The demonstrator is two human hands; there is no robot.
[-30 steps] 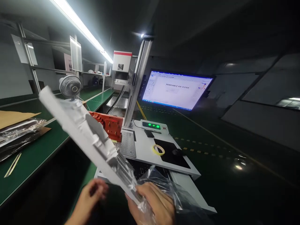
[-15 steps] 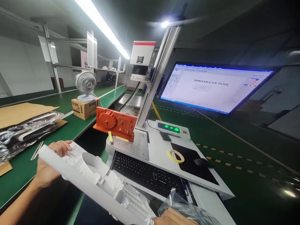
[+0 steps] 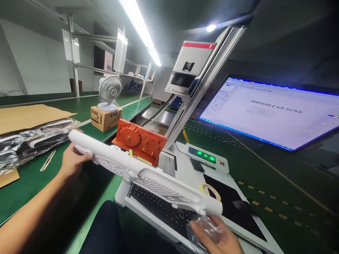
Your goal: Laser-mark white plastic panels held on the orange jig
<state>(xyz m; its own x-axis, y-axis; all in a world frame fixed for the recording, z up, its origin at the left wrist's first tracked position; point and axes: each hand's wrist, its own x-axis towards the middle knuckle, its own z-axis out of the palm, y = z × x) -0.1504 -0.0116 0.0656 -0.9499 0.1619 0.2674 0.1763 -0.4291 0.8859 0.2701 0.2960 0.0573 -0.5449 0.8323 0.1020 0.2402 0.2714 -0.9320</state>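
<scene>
A long white plastic panel [image 3: 159, 178], ribbed and slotted underneath, hangs slantwise in front of me, higher at the left. Its left end is gripped by my left hand [image 3: 71, 161], fingers closed beneath it. At the lower right end is my right hand [image 3: 222, 237], its fingers wrapped round a crumpled clear plastic bag [image 3: 194, 231] and close against the panel's underside; whether they also grip the panel is unclear. Behind the panel stands an orange fixture [image 3: 141, 139] with a round toothed disc and several brass pins, on a perforated metal plate [image 3: 169, 164].
A keyboard [image 3: 148, 197] lies beneath the panel. Right of it are a yellow tape roll [image 3: 212, 192] and a mousepad [image 3: 243, 208]. A red-and-white machine head [image 3: 190, 60] hangs from a metal column beside a monitor [image 3: 270, 109]. A fan [image 3: 109, 88] tops a carton [image 3: 106, 119] leftward.
The panel has risen and moved right, turning its slotted underside towards me. Both hands have moved with it, and the right hand with the bag shows more fully. My view has shifted left.
</scene>
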